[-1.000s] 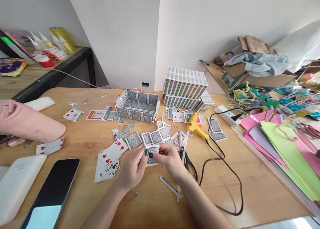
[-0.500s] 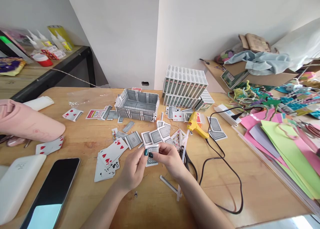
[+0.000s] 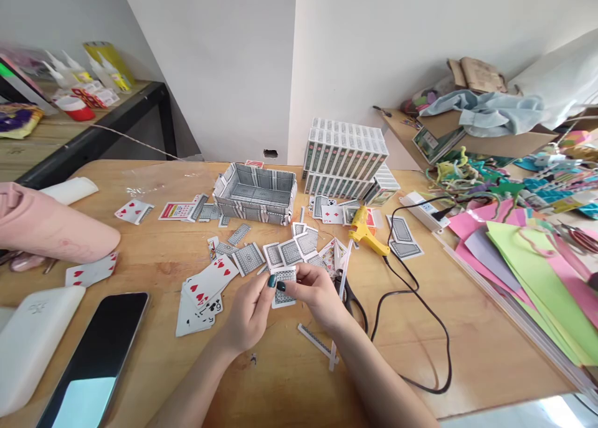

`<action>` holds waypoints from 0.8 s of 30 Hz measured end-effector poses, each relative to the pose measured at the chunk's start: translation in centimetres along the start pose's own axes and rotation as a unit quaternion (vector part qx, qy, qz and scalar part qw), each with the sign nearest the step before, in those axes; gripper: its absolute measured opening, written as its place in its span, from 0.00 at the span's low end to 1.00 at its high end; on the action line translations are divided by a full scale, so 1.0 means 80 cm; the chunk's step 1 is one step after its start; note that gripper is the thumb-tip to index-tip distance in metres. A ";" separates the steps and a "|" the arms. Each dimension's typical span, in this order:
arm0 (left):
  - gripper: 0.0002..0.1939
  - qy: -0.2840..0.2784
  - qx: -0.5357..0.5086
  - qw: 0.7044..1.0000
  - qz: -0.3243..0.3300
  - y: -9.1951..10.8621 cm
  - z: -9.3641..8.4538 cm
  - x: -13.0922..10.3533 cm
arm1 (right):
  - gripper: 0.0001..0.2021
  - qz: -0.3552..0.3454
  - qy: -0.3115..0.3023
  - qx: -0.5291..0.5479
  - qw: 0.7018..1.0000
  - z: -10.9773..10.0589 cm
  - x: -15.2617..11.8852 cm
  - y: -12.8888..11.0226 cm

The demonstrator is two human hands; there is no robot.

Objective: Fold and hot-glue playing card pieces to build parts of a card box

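Between my two hands is a playing card (image 3: 284, 298), its grey patterned back facing me. My left hand (image 3: 250, 309) pinches its left edge, and my right hand (image 3: 320, 294) grips the right side with the thumb lying across the back. The fingers behind the card are hidden. Just beyond my hands lie several face-down cards (image 3: 290, 251), some overlapping. Face-up cards, with a four of hearts (image 3: 212, 281) on top, are spread to the left of my left hand. Farther back stands an open box (image 3: 255, 213) built from cards.
A yellow glue gun (image 3: 367, 232) with a black cord lies right of my hands, near black scissors (image 3: 357, 306). Stacked card packs (image 3: 346, 154) stand at the back. A phone (image 3: 96, 353) and pink roll (image 3: 56, 225) lie left; coloured paper (image 3: 537, 278) lies right.
Both hands keep hold of the card in nearly the same place. The view has shifted slightly; nothing else visibly differs.
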State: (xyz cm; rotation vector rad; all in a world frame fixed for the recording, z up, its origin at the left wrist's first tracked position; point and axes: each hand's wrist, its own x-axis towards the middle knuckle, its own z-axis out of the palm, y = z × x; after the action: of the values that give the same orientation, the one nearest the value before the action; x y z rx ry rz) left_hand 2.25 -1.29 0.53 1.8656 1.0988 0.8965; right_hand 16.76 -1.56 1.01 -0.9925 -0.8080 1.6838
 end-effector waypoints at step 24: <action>0.16 0.052 -0.085 0.994 -0.036 0.007 0.007 -0.007 | 0.20 -0.075 -0.035 -0.105 0.991 -0.002 -0.007 0.001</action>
State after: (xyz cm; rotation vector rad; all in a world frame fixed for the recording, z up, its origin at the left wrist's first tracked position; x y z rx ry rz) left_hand 2.69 -2.14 0.68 1.6467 1.1090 1.0232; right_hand 16.96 -2.10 1.03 -0.9915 -1.0965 1.5333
